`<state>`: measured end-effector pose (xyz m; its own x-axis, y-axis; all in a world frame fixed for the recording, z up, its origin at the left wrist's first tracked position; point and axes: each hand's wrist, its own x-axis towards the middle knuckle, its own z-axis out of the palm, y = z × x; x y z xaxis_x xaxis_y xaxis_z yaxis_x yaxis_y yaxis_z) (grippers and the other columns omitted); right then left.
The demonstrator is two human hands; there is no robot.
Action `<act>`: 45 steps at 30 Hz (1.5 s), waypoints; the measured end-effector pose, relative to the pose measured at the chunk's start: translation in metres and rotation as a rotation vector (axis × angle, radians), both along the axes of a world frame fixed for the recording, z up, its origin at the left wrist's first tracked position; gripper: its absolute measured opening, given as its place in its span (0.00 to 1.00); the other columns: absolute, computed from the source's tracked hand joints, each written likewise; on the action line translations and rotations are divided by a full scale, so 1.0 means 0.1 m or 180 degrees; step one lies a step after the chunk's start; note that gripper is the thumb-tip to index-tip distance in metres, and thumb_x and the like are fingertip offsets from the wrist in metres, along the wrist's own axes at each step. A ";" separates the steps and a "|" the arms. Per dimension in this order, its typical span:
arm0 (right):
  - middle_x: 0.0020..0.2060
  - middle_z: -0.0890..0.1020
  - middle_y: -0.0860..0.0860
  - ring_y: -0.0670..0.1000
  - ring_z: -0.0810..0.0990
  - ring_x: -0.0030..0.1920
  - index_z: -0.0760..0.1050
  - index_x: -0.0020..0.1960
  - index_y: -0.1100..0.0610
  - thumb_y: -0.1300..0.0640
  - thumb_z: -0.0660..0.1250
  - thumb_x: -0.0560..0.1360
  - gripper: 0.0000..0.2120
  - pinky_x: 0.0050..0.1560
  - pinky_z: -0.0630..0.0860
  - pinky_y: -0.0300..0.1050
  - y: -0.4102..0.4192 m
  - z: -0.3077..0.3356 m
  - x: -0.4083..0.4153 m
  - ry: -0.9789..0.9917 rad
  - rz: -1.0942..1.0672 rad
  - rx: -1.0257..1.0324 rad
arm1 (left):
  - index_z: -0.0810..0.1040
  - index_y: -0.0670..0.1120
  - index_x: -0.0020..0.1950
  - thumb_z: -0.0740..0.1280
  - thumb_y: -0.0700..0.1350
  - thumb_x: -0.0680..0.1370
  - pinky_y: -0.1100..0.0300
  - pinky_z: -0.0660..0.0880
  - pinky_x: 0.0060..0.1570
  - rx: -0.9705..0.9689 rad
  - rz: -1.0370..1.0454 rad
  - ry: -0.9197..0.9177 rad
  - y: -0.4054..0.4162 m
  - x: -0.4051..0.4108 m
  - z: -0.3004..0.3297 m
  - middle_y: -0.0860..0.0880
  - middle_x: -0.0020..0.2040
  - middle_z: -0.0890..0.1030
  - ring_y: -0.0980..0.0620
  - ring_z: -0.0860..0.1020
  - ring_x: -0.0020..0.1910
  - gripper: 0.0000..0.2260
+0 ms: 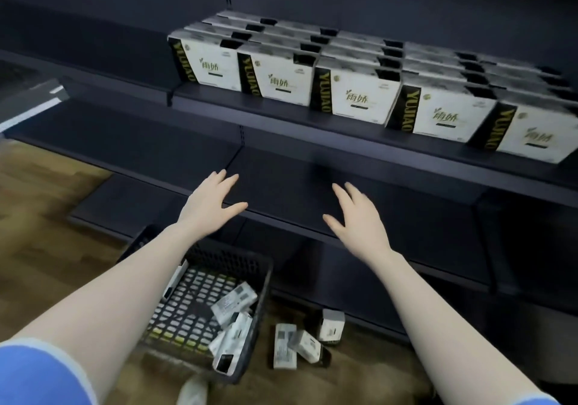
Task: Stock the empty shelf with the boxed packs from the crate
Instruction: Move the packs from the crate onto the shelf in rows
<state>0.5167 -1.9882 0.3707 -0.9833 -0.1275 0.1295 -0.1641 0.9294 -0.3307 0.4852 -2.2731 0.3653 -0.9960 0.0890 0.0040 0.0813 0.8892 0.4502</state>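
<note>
Left hand (210, 207) and right hand (354, 217), fingers spread and holding nothing, hover at the smooth dark metal shelf's (422, 217) front edge; black lattice plastic crate (200, 304) below.

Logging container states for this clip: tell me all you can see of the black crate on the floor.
The black plastic crate has lattice walls and a perforated base, the pale floor showing through. It stands on the wooden floor below the shelving, partly hidden by the person's left forearm. It is nearly empty: a few white boxed packs lie tumbled against its right wall, and another leans at the left wall. Neither hand touches it.
</note>
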 end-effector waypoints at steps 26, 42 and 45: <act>0.72 0.62 0.58 0.57 0.62 0.70 0.58 0.74 0.56 0.49 0.61 0.78 0.29 0.69 0.60 0.50 -2.66 -2.62 -0.40 -0.1512 -0.0447 0.0123 | 0.55 0.52 0.78 0.61 0.60 0.78 0.56 0.51 0.73 0.0362 -0.0261 -0.1918 -2.35 -0.40 -2.92 0.52 0.79 0.51 0.53 0.48 0.77 0.31; 0.69 0.65 0.62 0.62 0.66 0.68 0.62 0.73 0.58 0.43 0.55 0.75 0.30 0.67 0.63 0.56 -2.32 -3.83 -0.39 -0.1600 -0.0380 0.0155 | 0.57 0.49 0.77 0.64 0.61 0.76 0.54 0.61 0.71 0.0229 -0.0069 -0.2917 -1.88 -0.20 -4.76 0.46 0.77 0.60 0.47 0.61 0.74 0.35; 0.67 0.68 0.64 0.64 0.69 0.65 0.63 0.71 0.59 0.42 0.55 0.76 0.30 0.64 0.66 0.59 -2.25 -4.01 -0.44 -0.1409 -0.0348 0.0173 | 0.59 0.48 0.77 0.66 0.63 0.74 0.54 0.62 0.69 0.0230 -0.0172 -0.2937 -1.64 -0.28 -5.09 0.46 0.76 0.62 0.47 0.62 0.73 0.36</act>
